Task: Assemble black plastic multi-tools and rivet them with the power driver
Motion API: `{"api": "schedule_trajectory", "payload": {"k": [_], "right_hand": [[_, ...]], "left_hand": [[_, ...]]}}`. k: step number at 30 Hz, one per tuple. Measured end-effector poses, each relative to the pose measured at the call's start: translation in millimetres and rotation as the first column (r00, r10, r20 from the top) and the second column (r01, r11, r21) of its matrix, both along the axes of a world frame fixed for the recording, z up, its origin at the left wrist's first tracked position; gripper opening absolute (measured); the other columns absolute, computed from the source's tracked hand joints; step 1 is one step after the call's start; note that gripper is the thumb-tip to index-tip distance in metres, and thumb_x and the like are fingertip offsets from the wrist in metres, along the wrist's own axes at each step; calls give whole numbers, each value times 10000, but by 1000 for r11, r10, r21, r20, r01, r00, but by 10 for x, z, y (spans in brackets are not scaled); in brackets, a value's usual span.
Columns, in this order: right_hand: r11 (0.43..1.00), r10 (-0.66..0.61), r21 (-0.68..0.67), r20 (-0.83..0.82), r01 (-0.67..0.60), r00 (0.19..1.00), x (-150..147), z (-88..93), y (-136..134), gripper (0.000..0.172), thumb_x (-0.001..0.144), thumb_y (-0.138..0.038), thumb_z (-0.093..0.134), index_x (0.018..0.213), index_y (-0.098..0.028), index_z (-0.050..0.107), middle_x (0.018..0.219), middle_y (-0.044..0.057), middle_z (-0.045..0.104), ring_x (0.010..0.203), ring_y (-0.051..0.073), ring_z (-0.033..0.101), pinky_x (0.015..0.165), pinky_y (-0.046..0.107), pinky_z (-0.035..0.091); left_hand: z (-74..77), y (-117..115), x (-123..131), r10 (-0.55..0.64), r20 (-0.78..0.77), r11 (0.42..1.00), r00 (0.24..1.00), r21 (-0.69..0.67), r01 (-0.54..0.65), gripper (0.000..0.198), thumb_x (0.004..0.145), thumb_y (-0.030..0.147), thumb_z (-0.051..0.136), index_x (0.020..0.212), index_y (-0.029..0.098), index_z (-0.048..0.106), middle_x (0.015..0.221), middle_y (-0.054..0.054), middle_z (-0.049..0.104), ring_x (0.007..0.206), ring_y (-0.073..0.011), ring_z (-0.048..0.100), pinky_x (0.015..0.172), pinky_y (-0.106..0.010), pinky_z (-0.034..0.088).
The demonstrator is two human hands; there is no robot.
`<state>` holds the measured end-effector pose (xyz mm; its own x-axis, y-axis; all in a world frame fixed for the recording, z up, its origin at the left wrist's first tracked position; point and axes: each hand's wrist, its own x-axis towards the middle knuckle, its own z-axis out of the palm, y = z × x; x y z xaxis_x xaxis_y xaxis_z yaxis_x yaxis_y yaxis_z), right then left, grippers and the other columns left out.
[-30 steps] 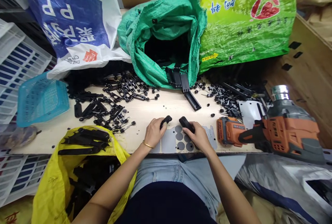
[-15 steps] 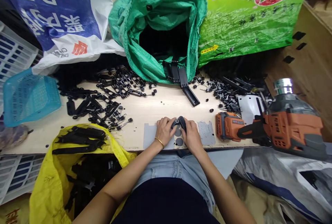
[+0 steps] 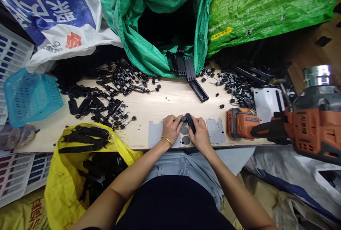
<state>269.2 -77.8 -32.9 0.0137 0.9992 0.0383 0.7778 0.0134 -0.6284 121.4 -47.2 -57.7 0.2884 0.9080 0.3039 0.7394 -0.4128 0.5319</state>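
Near the bench's front edge, my left hand [image 3: 171, 129] has its fingers closed round a small black plastic piece whose rounded end shows. Pinched by my right hand [image 3: 200, 134] is a black plastic arm [image 3: 190, 123] with a rounded, holed tip, slanting up to the left. The two pieces meet or nearly meet at their tips; I cannot tell if they are joined. Beneath the hands lies a grey plate [image 3: 155, 134] with dark round spots [image 3: 185, 140] in a column between them.
Loose black parts with metal pins [image 3: 114, 111] lie at left, more [image 3: 237, 87] at right. An orange cordless tool [image 3: 311, 123] rests at right. A green sack [image 3: 128, 45] stands behind, black strips hanging from it. A yellow bag [image 3: 61, 180] and blue basket [image 3: 34, 98] are at left.
The whole view has shifted slightly with my head. The right hand's black arm now stands more upright and shows more of its length, while the left hand's piece is more covered by fingers.
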Motion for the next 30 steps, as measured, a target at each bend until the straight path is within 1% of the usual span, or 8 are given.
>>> {"api": "schedule_trajectory", "payload": {"k": [9, 13, 16, 18, 22, 24, 28, 30], "right_hand": [[999, 18, -31, -62, -20, 998, 36, 6, 10, 577, 751, -119, 459, 1324, -185, 448, 940, 86, 489, 924, 243, 509, 818, 385, 485], [999, 3, -41, -87, -6, 996, 44, -2, 4, 580, 753, -130, 465, 1330, -189, 441, 942, 85, 480, 923, 243, 506, 815, 381, 486], [1000, 4, -28, -92, -7, 996, 40, -9, -3, 580, 752, -125, 460, 1330, -165, 438, 944, 91, 470, 934, 246, 496, 832, 383, 483], [1000, 3, -30, -88, -6, 996, 36, -13, -6, 586, 747, -120, 460, 1332, -154, 433, 944, 96, 465, 940, 251, 489, 842, 390, 481], [999, -3, -48, -88, -2, 996, 30, -9, -8, 618, 738, -111, 464, 1349, -190, 409, 954, 92, 457, 952, 254, 480, 848, 396, 482], [999, -5, -49, -89, 0, 996, 24, -2, -8, 630, 736, -105, 464, 1356, -199, 403, 955, 91, 453, 954, 253, 477, 849, 394, 482], [999, 13, -47, -76, -17, 997, 17, 11, -1, 627, 741, -100, 456, 1359, -193, 404, 945, 95, 455, 940, 256, 465, 853, 406, 476], [998, 29, -52, -74, -33, 997, 22, 13, 3, 631, 743, -100, 457, 1363, -196, 396, 947, 95, 459, 939, 257, 463, 854, 410, 475]], "left_hand": [[-15, 2, 53, -7, 57, 1000, 998, 8, 6, 298, 934, 260, 436, 1175, 147, 568, 774, -35, 472, 773, -180, 453, 722, -312, 426], [-6, 49, 59, -83, 59, 996, 995, 43, 80, 285, 934, 251, 437, 1168, 146, 562, 777, -31, 458, 768, -172, 449, 706, -294, 434], [-10, 81, 38, -91, 63, 994, 994, 59, 87, 286, 935, 242, 431, 1174, 142, 553, 781, -28, 443, 763, -167, 453, 702, -285, 439], [-12, 108, 9, -92, 52, 995, 994, 48, 89, 291, 938, 246, 424, 1186, 151, 545, 779, -24, 434, 755, -165, 454, 693, -282, 440], [-4, 132, -9, -179, 35, 984, 983, -6, 180, 299, 940, 269, 419, 1200, 176, 535, 787, -22, 434, 753, -162, 461, 672, -277, 438], [0, 90, 44, -146, 37, 989, 989, -8, 146, 294, 939, 261, 420, 1194, 173, 539, 781, -20, 427, 745, -161, 457, 669, -278, 437], [-5, -14, 175, 38, 27, 999, 999, 12, -38, 295, 942, 237, 399, 1187, 153, 542, 769, -23, 412, 721, -164, 437, 669, -296, 434], [-7, 18, 160, -2, 26, 1000, 1000, 7, 2, 301, 944, 242, 391, 1193, 156, 538, 768, -23, 417, 720, -165, 437, 664, -296, 434]]}}
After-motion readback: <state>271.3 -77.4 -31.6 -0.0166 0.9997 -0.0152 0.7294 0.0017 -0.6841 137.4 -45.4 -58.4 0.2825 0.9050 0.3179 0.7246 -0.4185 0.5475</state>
